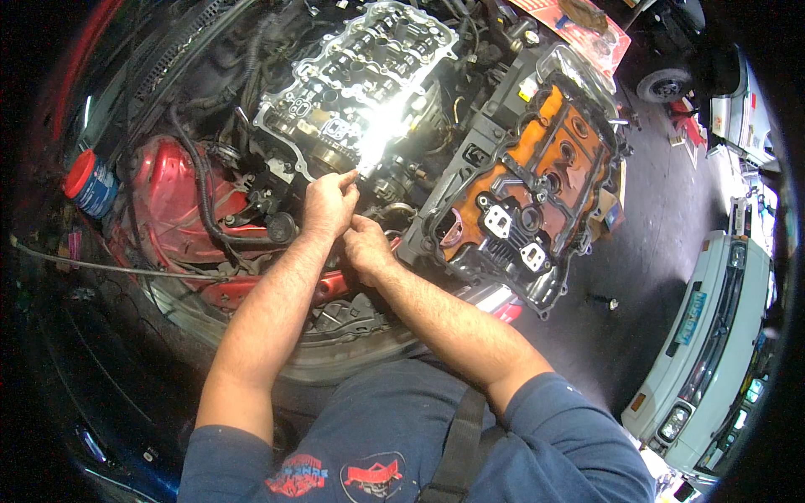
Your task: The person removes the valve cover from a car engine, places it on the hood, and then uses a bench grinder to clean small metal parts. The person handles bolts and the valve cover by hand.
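My left hand is at the near end of an opened engine's cylinder head, its fingers curled together close to the timing end. Just below and to the right, my right hand is closed, thumb side up, almost touching the left one. Whatever the fingers hold, if anything, is hidden by the hands. Camshafts and metal caps show in the cylinder head, and a bright light glares on its right side. To the right of my hands lies an upturned valve cover with an oily orange-brown inside and a black gasket edge.
A red body panel and a black hose lie left of the engine. Beside them stands a blue tub with a red lid. A thin rod crosses at left. A pale vehicle is parked at right on the dark floor.
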Action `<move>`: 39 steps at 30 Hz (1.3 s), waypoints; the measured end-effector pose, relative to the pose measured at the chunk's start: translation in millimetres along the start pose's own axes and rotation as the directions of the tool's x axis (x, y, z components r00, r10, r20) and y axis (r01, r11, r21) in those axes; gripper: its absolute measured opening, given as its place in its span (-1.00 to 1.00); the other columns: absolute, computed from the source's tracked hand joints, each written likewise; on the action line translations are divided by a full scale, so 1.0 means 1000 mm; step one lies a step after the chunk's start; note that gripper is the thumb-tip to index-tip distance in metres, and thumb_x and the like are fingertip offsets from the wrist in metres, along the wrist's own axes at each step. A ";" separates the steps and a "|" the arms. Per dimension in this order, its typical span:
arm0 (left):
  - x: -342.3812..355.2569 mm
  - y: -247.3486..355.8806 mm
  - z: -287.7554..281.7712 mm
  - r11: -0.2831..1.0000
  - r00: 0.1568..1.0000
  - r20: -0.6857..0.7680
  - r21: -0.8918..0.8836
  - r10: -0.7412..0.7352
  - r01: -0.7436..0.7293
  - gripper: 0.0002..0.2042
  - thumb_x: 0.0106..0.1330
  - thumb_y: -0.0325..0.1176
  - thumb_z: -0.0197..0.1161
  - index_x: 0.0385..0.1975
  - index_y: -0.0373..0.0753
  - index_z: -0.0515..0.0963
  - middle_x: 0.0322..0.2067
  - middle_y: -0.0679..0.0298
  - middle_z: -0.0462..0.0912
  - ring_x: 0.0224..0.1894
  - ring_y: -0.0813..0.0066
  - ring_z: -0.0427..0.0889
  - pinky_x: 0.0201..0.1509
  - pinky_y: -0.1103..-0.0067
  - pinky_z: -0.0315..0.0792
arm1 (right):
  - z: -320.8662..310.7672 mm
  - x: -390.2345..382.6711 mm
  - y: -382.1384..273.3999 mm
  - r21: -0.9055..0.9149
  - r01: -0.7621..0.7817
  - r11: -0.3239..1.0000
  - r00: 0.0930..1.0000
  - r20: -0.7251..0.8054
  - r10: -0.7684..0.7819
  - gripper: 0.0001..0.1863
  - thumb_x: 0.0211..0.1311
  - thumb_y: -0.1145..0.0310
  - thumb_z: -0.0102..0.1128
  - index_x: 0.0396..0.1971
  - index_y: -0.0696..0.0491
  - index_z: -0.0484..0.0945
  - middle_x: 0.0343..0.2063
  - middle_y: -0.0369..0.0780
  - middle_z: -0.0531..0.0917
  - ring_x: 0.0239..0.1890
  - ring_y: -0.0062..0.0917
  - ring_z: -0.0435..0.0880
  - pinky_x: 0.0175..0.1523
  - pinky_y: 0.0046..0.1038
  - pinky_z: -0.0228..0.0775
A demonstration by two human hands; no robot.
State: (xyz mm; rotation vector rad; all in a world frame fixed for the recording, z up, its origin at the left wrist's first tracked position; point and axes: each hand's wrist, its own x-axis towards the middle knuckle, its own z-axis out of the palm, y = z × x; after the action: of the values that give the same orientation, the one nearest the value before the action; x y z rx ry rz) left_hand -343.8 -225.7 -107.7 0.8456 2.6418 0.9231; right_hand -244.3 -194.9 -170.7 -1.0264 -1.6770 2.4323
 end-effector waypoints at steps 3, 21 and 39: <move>0.000 0.000 -0.001 0.999 0.999 -0.009 0.017 0.047 -0.047 -0.72 0.18 -0.38 0.25 -0.10 -0.19 0.68 -0.26 0.05 0.70 -0.25 0.20 0.69 -0.08 0.43 0.54 | 0.002 0.005 0.007 0.019 0.009 1.000 1.000 -0.004 -0.009 -0.71 0.31 0.46 -0.02 -0.04 0.20 0.54 -0.35 -0.18 0.66 -0.44 -0.56 0.57 -0.36 -0.48 0.38; 0.002 -0.004 0.002 0.991 0.994 0.048 0.091 0.098 -0.102 -0.72 0.18 -0.36 0.26 -0.10 -0.14 0.69 -0.48 0.10 0.58 -0.38 0.15 0.62 -0.21 0.36 0.50 | 0.000 0.005 0.005 0.080 -0.049 0.996 0.998 0.036 0.046 -0.73 0.27 0.57 -0.06 -0.09 0.17 0.55 -0.36 -0.21 0.65 -0.46 -0.54 0.61 -0.42 -0.48 0.47; -0.002 0.009 0.015 0.978 0.958 0.193 -0.047 0.211 -0.205 -0.72 0.24 -0.43 0.22 -0.04 -0.19 0.66 -0.33 0.11 0.71 -0.27 0.31 0.70 -0.10 0.46 0.55 | -0.009 -0.027 -0.028 0.144 -0.085 0.986 0.991 -0.088 0.098 -0.77 0.07 0.59 -0.04 -0.23 0.25 0.47 -0.42 -0.14 0.59 -0.43 -0.43 0.58 -0.33 -0.33 0.42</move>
State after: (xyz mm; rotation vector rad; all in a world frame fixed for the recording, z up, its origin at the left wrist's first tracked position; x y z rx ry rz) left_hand -332.9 -213.8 -113.4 1.1624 2.4004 0.8701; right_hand -228.1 -185.5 -136.0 -1.2024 -1.4386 2.4715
